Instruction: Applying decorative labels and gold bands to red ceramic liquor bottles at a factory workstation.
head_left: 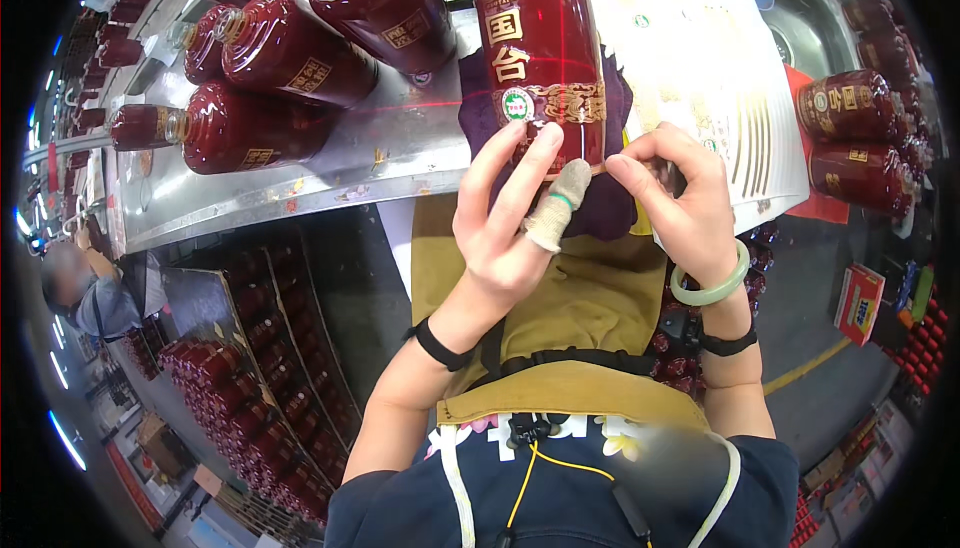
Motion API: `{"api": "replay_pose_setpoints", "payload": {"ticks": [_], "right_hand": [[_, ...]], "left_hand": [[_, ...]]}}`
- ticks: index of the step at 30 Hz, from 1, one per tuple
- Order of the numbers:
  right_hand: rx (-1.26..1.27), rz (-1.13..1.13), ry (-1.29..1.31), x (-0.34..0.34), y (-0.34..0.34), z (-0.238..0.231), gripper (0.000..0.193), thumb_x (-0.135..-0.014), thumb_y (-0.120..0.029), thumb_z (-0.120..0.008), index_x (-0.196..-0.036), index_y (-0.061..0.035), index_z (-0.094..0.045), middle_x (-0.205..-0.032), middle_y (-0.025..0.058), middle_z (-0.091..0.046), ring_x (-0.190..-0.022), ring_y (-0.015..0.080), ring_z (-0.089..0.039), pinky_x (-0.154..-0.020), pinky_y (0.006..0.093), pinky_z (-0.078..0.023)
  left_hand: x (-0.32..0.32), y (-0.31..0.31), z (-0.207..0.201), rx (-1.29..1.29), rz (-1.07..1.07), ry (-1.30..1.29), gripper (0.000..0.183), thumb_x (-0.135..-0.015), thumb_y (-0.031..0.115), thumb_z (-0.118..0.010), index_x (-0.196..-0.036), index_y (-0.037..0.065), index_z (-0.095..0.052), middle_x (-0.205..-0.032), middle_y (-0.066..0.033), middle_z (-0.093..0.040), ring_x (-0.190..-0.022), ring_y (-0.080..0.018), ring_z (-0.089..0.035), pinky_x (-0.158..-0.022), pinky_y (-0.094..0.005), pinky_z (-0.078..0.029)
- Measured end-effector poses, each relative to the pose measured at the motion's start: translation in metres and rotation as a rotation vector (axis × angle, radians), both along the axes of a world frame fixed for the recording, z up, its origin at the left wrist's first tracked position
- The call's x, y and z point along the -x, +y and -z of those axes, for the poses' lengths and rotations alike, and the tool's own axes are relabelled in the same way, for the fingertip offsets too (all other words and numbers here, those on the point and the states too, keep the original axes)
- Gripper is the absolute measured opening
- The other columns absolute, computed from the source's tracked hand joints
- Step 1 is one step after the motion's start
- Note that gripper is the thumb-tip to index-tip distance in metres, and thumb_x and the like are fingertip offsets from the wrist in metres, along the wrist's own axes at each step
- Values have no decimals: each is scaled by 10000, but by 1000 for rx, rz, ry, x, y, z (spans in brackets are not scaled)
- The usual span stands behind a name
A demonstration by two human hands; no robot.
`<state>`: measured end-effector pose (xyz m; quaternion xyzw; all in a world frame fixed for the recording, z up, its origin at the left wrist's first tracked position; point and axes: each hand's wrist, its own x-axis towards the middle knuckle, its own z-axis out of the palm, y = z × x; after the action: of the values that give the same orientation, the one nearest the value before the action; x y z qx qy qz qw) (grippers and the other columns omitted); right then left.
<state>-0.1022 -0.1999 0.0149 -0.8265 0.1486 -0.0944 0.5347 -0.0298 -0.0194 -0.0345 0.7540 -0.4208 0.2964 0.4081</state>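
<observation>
A dark red glass bottle [545,48] with gold characters and a round green-and-white emblem lies on a dark purple cloth [625,108], its base toward me. My left hand [510,218] rests spread fingertips on the bottle's lower part. Its thumb wears a beige fabric finger cover [560,203] with a green band. At the base's right corner, my right hand [690,198] pinches a thin gold strip [597,170] that runs along the bottle's lower edge. A red light line crosses the glass.
Several more red bottles [295,53] lie on the metal table [400,148] to the left. Sheets of gold decals [690,58] cover the right side. Beyond them are a metal basin [800,8] and more bottles [850,108]. Another person [95,288] stands far left, near racks of bottles [230,398].
</observation>
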Motion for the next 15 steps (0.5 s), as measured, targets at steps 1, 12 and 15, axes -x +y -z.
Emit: {"api": "replay_pose_setpoints", "payload": {"ticks": [1, 12, 15], "right_hand": [[26, 0, -5, 0, 0, 0, 159, -889, -122, -809, -858, 6, -720, -750, 64, -613, -645, 146, -541, -632, 301, -434], [10, -49, -15, -1, 5, -21, 136, -890, -81, -799, -856, 11, -705, -738, 51, -594, -648, 136, -530, -628, 294, -425], [8, -15, -14, 2, 1, -21, 136, -893, -83, -796, -851, 9, -704, -733, 35, -588, -644, 110, -519, -620, 279, -411]], "left_hand": [[1, -2, 1, 58, -34, 56, 272, -766, -51, -822, -1029, 12, -792, -1290, -183, -701, -1171, -373, -665, -953, -435, -608], [5, 16, 9, 107, -76, 202, 444, -769, -117, -831, -1196, -98, -713, -1245, -199, -726, -1142, -363, -699, -963, -425, -587], [2, 13, 10, 1, -78, 17, 348, -787, -79, -809, -1129, -45, -755, -1259, -200, -721, -1128, -382, -697, -959, -445, -598]]}}
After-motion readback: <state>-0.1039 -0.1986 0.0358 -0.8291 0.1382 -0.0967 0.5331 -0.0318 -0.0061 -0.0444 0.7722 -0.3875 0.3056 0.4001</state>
